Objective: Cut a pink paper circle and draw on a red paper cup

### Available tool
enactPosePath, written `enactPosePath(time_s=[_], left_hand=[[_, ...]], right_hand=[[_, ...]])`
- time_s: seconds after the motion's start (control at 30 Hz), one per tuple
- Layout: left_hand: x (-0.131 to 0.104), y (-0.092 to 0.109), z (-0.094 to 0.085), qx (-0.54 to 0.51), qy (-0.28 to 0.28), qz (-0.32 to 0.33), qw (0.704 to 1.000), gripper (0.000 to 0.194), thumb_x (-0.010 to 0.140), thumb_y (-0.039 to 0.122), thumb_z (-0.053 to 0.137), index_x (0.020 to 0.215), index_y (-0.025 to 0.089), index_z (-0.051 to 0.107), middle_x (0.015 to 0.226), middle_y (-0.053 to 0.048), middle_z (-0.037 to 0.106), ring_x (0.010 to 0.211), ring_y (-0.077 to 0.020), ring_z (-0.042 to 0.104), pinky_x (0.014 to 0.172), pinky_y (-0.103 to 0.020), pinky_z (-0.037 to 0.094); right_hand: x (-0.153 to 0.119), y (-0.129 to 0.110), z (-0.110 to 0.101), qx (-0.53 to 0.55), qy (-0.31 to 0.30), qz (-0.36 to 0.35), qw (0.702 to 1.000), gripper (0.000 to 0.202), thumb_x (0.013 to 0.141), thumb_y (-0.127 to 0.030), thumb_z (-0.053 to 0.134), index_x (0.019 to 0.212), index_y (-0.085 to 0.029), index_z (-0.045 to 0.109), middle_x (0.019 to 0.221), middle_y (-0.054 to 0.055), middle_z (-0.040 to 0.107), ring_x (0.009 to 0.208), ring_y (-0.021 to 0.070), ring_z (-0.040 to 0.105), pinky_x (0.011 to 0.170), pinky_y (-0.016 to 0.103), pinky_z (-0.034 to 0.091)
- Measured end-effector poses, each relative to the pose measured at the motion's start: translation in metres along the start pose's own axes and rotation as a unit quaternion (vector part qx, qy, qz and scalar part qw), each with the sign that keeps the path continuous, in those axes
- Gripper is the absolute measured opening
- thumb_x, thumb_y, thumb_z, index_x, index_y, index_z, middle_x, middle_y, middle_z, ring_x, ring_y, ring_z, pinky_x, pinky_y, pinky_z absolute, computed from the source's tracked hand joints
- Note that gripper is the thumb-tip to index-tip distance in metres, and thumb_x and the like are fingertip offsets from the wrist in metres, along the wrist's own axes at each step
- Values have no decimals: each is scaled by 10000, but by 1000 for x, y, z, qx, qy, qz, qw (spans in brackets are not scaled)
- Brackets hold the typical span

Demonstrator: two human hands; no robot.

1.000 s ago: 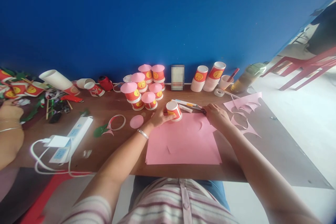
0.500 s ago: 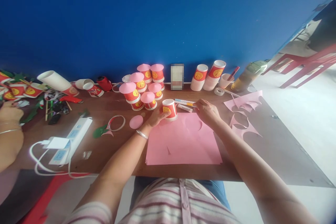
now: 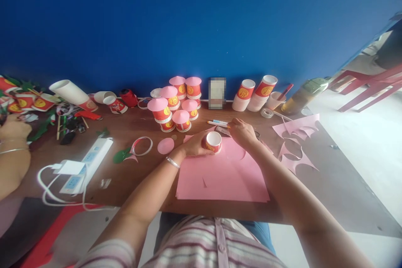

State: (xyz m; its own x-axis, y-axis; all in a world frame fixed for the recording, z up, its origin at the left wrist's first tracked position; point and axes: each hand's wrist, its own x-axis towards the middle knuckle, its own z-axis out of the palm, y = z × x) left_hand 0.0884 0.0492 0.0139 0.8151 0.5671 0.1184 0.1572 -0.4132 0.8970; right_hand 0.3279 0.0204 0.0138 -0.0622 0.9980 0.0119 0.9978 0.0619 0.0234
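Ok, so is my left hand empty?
No, your left hand is gripping the side of a red and white paper cup.

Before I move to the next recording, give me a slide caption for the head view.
Left hand steadying a red paper cup over pink sheets.

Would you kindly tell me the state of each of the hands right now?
Left hand: closed around the cup.
Right hand: fingers bunched by the pens; whether it grips one cannot be told.
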Motion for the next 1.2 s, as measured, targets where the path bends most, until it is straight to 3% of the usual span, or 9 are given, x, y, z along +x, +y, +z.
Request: enactPosePath(time_s=[0.1,0.2,0.33,0.47,0.6,0.67,0.83,1.03,1.2], left_hand=[[1,1,-2,6,-5,4,1000,678,733,408,842,1343,212,618,1300,-99,699,1193,-339,652,1007,-432,529],[1,-1,-3,-4,-4,-4,1000,696,729,418,850,1353,214,619,1263,-96,716,1154,-328,668,1006,-438,527],[-1,-8,-6,-21,-6,-30,999,807,710,438,871,1430,232,572,1369,-114,670,1276,-350,612,1095,-476,473],[-2,-15,-11,-69,-16,-59,996,796,694,426,885,1409,222,598,1441,-140,623,1359,-361,562,1152,-498,426],[-3,-18,-16,-140,-13,-72,987,792,662,417,908,1383,252,624,1514,-126,566,1426,-387,494,1180,-524,387],[-4,-19,-17,-182,-9,-71,981,748,717,488,861,1388,256,624,1522,-124,559,1441,-398,472,1181,-538,375],[-6,-23,-18,-237,44,-62,969,637,855,664,652,1300,210,677,1426,-138,627,1385,-362,523,1160,-484,393],[-4,-21,-14,-217,105,-102,965,464,886,546,683,1168,178,692,1229,-110,700,1197,-261,622,1058,-389,467],[0,-31,-5,-201,170,-128,956,473,796,507,784,1105,163,685,1100,-86,723,1030,-223,672,916,-351,531]], right_hand=[[3,1,-2,-6,-12,-1,1000,309,1015,-174,414,983,-180,722,1082,112,686,973,217,647,629,278,398],[7,2,-6,-5,-32,2,999,255,970,-137,477,944,-178,727,1066,104,696,927,207,652,622,275,388],[9,4,-11,3,-48,12,999,222,936,-124,518,930,-173,735,1045,107,709,921,207,659,605,276,376],[6,5,-12,12,-44,23,999,231,940,-131,509,946,-163,738,1052,117,715,902,203,664,603,280,379],[-1,7,-9,23,-22,26,999,304,1012,-200,438,983,-181,741,1077,105,712,938,205,665,641,281,405],[-6,6,-7,26,-5,30,999,342,1048,-261,400,1043,-190,735,1106,103,704,995,215,659,674,283,423],[-18,-2,8,42,43,1,998,348,1049,-409,458,1073,-196,733,1107,110,703,1064,238,636,745,291,455],[-23,-8,23,76,86,-6,993,248,986,-269,513,1005,-195,749,1060,117,733,1014,244,644,808,301,467],[-21,-5,21,264,90,38,959,300,990,-339,496,1126,-207,729,830,39,716,734,191,642,685,271,485]])
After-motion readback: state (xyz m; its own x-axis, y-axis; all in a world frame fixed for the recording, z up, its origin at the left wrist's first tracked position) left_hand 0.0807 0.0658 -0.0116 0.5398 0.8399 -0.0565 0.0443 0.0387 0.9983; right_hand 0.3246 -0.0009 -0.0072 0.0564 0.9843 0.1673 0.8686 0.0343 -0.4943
